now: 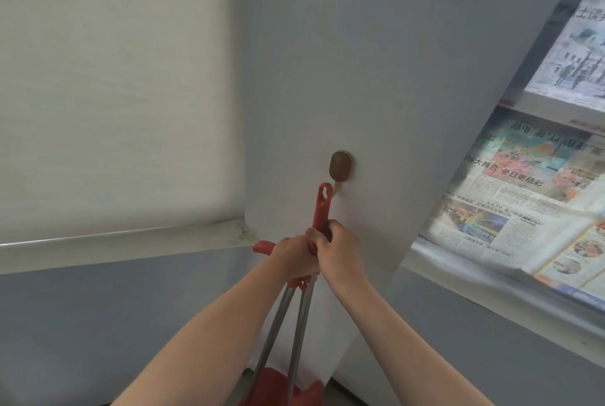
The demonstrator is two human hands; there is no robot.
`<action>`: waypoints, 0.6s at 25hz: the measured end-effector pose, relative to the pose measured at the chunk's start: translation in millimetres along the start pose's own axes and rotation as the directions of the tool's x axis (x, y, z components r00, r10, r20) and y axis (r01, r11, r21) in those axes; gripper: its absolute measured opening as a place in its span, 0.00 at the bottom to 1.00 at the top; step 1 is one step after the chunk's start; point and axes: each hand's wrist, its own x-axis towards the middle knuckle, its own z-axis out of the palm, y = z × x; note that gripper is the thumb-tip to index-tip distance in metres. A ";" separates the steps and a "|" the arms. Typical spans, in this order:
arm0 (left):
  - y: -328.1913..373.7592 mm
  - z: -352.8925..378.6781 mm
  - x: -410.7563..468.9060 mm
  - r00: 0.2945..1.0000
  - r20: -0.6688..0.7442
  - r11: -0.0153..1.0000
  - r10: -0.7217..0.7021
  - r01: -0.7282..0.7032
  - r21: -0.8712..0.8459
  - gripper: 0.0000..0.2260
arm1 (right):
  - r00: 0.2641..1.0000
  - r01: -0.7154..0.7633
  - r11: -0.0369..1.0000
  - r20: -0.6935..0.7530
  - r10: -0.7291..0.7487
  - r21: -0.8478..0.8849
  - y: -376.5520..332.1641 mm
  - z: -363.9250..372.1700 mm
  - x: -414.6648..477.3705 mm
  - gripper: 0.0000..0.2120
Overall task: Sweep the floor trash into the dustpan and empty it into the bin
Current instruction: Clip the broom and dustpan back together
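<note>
Room: pale wall (376,85) ahead, a window blind (108,78) to the left, newspapers (523,189) taped over the glass on the right.
Dustpan: its red body (278,386) hangs low between the forearms, at the bottom edge of view.
Poles: two metal poles (294,324) rise from there, close together, into the hands.
Left hand: the left hand (291,258) is wrapped around both poles, a red handle end (262,247) sticking out beside it.
Right hand: the right hand (340,251) has its fingers (322,235) closed on the red broom handle (322,206).
Hook: a brown wall hook (340,166) sits just above the handle's hanging hole, apart from it.
Progress: judging by this, the tools are only at the hook; no trash, floor work or bin shows, so sweeping and emptying can't be confirmed done.
</note>
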 end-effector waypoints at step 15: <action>-5.3 30.0 25.2 0.997 -0.070 1.000 0.023 -0.024 -0.001 0.11 | 0.991 -0.132 0.991 0.034 0.132 -0.009 23.5 6.0 4.5 0.14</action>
